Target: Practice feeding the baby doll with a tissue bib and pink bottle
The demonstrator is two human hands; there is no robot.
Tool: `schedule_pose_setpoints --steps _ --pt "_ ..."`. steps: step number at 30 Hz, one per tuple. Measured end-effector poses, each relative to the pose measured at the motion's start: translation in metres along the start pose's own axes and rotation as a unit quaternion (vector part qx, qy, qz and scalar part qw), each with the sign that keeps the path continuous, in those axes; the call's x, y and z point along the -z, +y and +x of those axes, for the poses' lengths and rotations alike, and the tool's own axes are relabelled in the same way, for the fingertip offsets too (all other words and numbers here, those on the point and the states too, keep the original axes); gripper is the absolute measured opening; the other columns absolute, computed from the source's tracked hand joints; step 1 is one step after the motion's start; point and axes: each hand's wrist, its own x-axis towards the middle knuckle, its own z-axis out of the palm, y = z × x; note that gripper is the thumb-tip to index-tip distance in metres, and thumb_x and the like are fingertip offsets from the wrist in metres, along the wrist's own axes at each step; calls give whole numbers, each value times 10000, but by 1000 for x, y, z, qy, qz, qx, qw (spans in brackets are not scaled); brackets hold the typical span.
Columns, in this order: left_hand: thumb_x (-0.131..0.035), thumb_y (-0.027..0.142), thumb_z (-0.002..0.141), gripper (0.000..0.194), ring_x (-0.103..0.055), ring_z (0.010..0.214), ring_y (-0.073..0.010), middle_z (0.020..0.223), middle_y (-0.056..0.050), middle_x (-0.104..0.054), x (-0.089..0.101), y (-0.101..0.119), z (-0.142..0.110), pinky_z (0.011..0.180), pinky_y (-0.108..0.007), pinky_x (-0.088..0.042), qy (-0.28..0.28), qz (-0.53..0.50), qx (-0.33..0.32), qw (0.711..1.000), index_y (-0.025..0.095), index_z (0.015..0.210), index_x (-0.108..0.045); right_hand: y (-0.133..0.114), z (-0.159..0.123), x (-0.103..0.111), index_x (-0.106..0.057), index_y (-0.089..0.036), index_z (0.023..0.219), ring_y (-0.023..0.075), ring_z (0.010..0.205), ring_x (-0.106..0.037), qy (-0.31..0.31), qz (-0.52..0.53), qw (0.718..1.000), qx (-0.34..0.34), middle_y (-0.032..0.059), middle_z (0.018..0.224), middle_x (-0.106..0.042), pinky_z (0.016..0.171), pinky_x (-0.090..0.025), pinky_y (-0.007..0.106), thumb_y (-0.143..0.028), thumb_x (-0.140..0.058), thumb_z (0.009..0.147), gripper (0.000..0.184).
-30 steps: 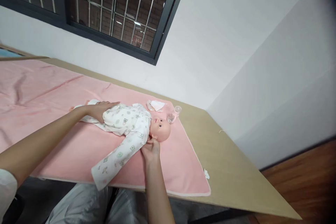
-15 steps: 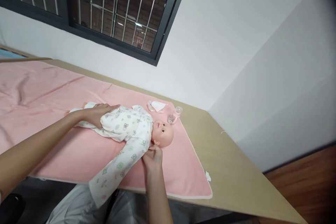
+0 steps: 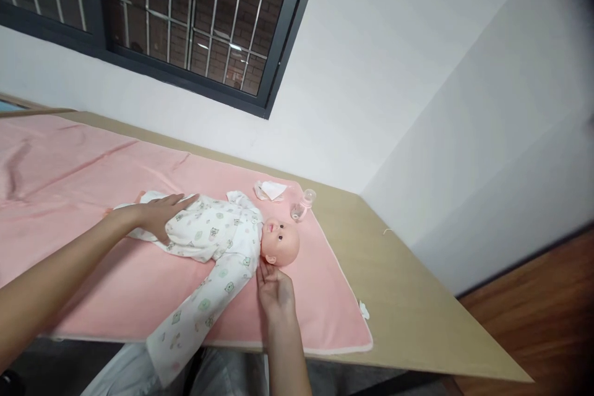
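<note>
A baby doll [image 3: 281, 241] lies on its back on a pink blanket [image 3: 325, 315], its head toward the right. It wears a white printed outfit [image 3: 199, 229]; the near sleeve [image 3: 195, 309] stretches out long past the blanket's front edge, and no doll hand shows at its end. My left hand [image 3: 160, 215] rests flat over the doll's lower body, fingers spread. Below the doll's ear, my right hand [image 3: 277, 289] is palm up with its fingers extended, their tips at the doll's neck and shoulder, partly hidden there.
Behind the doll's head stand a clear baby bottle [image 3: 303, 205] and a small packet with white paper [image 3: 271, 190]. A white tag [image 3: 364, 310] sticks out at the blanket's right edge. The wooden table [image 3: 394, 297] meets a white wall with a barred window [image 3: 185, 25].
My right hand has drawn slightly back from the doll's head and turned palm up, its fingers straighter. My left hand stays on the doll's lower body. The whole view has shifted slightly.
</note>
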Motion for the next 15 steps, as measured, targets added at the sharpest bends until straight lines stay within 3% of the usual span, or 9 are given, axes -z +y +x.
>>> schedule_pose_setpoints --steps 4,7,11,15 --pt "-720 191 559 1197 -148 1432 -409 1584 -163 -77 14 12 -8 1019 -667 -294 2 49 36 998 339 1530 -35 -21 -6 29 -488 -211 864 117 925 -621 138 44 988 53 37 947 -609 800 -543 223 -50 -499 439 455" --pt "-703 218 623 1066 -83 1453 -367 1589 -95 -98 31 27 -6 1069 -608 -288 10 47 7 999 350 1524 -149 -49 2 43 -461 -225 961 103 918 -603 183 35 975 124 33 1019 -561 757 -547 204 -68 -536 454 537" --pt "-643 317 741 892 -114 1459 -304 1578 -70 -187 58 54 7 1140 -486 -242 21 42 -69 997 291 1523 -216 -99 43 35 -447 -236 1077 123 993 -592 183 -58 950 245 58 1190 -538 797 -542 234 -174 -586 504 593" --pt "-586 379 807 794 -286 1406 -305 1531 -72 -330 78 84 23 1106 -452 -311 52 6 -115 992 269 1516 -247 -136 104 14 -353 -175 1301 225 1250 -499 180 -226 914 285 158 1403 -436 1011 -446 323 -265 -656 521 842"
